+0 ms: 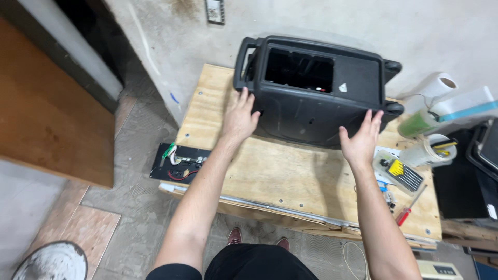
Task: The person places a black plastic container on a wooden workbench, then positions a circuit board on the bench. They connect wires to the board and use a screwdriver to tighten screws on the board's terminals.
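Left hand (239, 116) fingers spread, touching black speaker case (316, 98) | right hand (360, 141) spread, touching it

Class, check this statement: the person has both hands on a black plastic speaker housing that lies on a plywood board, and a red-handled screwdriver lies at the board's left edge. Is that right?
Not quite. The head view shows the red-handled screwdriver near the right edge of the plywood board, not the left. The rest holds: the left hand and right hand are both on the black plastic speaker housing, which lies on the board.

Plywood bench (280, 171) bears black speaker case (316, 88), black circuit panel (179, 163), bit set (402, 173), red screwdriver (410, 207), cup (428, 150).
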